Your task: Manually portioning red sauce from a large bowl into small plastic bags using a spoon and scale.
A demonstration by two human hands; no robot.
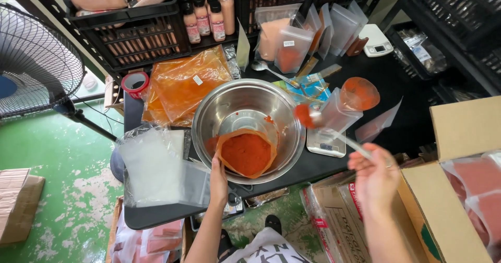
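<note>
My left hand [218,182] grips the near rim of a clear plastic bag of red-orange powder [246,152], which sits open inside a steel mixing bowl [229,109] on the black table. My right hand [373,174] holds the handle of a spoon [305,116] heaped with the same red powder, blurred, raised above the bowl's right rim. Just right of the spoon, an open clear pouch [345,106] with red powder inside stands on a small digital scale [326,144].
Flat orange-stained bags [182,83] and a red tape roll [135,83] lie behind the bowl. A stack of clear bags [154,166] sits left. Filled pouches [292,44], bottles [209,15], black crates and a white scale [377,39] stand at the back. Cardboard boxes [459,190] right; a fan [31,59] left.
</note>
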